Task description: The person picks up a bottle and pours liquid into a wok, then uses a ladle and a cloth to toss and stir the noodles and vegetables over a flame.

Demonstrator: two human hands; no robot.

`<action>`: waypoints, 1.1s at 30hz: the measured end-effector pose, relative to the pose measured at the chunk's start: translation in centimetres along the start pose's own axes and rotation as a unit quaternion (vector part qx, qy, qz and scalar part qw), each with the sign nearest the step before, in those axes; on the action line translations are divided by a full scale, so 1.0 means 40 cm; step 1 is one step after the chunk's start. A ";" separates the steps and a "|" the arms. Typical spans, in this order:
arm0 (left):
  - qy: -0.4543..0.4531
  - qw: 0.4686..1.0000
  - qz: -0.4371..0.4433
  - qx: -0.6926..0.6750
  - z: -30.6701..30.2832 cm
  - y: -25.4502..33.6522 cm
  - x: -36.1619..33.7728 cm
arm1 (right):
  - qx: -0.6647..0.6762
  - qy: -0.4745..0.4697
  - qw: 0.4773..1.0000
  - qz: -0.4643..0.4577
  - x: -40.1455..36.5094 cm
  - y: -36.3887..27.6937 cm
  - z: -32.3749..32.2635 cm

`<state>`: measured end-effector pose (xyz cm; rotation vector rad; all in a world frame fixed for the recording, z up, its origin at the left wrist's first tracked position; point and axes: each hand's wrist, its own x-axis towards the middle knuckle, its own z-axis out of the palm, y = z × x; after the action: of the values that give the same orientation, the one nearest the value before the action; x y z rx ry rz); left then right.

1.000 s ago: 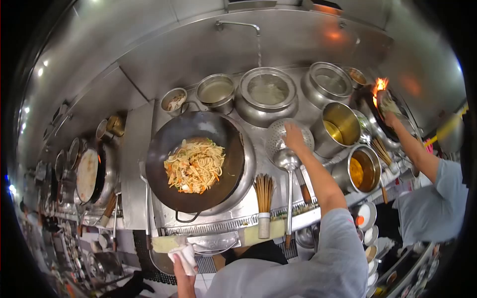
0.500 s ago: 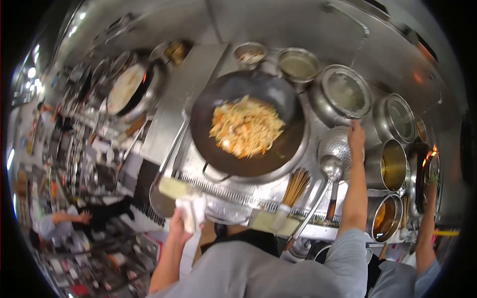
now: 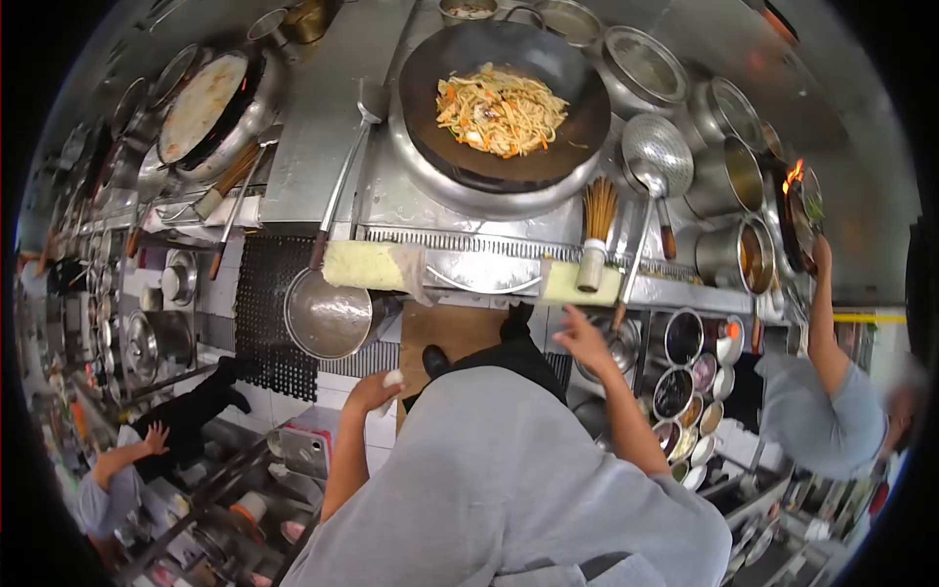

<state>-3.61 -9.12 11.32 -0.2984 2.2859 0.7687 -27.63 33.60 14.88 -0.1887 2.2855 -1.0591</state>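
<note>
Low at my waist, my left hand (image 3: 372,393) is closed around a white cloth (image 3: 393,378), most of it hidden in the fist. My right hand (image 3: 584,342) hangs in front of the counter edge, fingers apart and holding nothing. Just above it lie a folded yellow-green cloth (image 3: 562,286) and a bamboo brush (image 3: 599,217) with a pale-bound handle. Further back, a dark wok (image 3: 430,108) sits on the burner ring with stir-fried noodles (image 3: 504,108) and bits of carrot in it. A perforated skimmer (image 3: 657,147) rests to its right, and a long-handled spatula (image 3: 344,166) to its left.
Metal pots (image 3: 734,176) line the right side. A co-worker (image 3: 827,382) there holds a pan (image 3: 800,215) by a flame. Another person (image 3: 122,470) is at lower left. A second wok (image 3: 210,108) stands far left. A steel basin (image 3: 328,313) lies below the counter edge.
My view has tilted down. My right hand has come back from the skimmer and pots to below the counter edge. My left hand, still with the white cloth, has drawn in toward my body.
</note>
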 end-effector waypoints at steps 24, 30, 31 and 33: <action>0.117 0.515 0.036 -0.849 0.162 -0.226 -0.085 | -0.456 -0.101 0.877 -0.115 0.281 0.247 0.409; 0.010 0.451 0.275 -0.849 -0.133 0.005 -0.085 | -0.211 -0.116 0.945 -0.222 0.009 -0.334 0.318; 0.008 0.454 0.278 -0.846 -0.162 0.043 -0.095 | -0.166 -0.122 0.953 -0.223 -0.013 -0.393 0.316; 0.019 0.497 0.251 -0.830 -0.215 0.137 -0.140 | -0.116 -0.123 0.960 -0.225 -0.035 -0.454 0.302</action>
<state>-6.45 -9.95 22.58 -0.4135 0.7206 3.0581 -21.69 14.14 22.82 -0.9215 2.1803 -0.9108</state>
